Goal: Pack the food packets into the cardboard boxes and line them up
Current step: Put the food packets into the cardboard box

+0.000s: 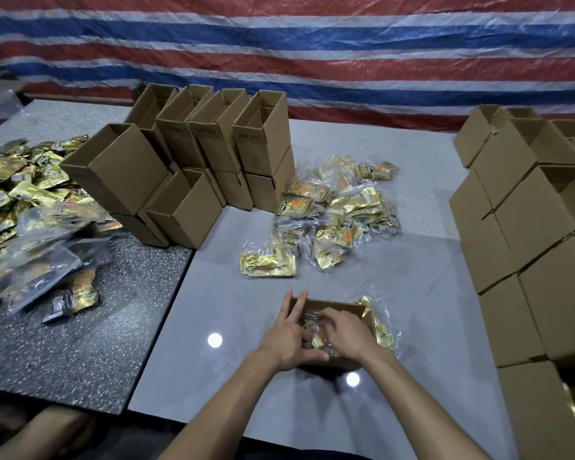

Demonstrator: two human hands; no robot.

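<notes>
Head cam looking down: a huge red, white and blue striped tarp (pixel 312 44) hangs behind everything, then a pale grey table (pixel 429 310) is butted against a dark speckled table (pixel 80 343). Stacked boxes (pixel 528 234) tower along the right edge, and more open boxes (pixel 213 154) sit at the back middle. Big heap of gold packets (pixel 20 194) on the left, smaller scatter (pixel 339 210) mid-table. Right up front is one open cardboard box (pixel 332 305) with both hands in it. Left hand (pixel 286 340) has two fingers (pixel 298 308) straight and apart across the box's far left corner, the rest tucked inside, can't tell if they grip anything. Right hand (pixel 346 330) is curled down on a clear-wrapped packet (pixel 314 325) inside the box. Another gold packet (pixel 382 330) pokes over the right wall.
</notes>
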